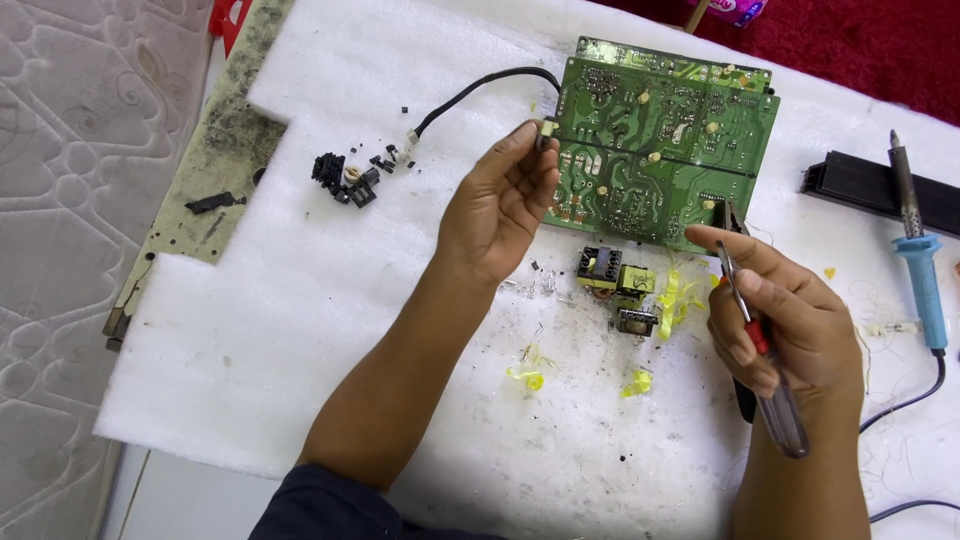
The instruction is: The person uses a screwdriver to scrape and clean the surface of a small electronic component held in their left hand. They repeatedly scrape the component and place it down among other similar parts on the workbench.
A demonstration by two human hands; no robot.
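White foam surface [300, 330] | left hand [500, 205] pinches circuit board [660, 140] edge | right hand [785, 320] grips screwdriver [765, 365] against board | step: prying; next needs steady leverage

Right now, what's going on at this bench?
A person is working on a green printed circuit board lying solder side up on a white foam sheet. The left hand pinches the board's left edge, near where a black cable joins it. The right hand holds a clear-handled screwdriver with its tip at the board's lower right edge. Small yellow-taped transformer parts lie just below the board, black plastic bits to the left, and a blue-handled soldering iron rests at the right.
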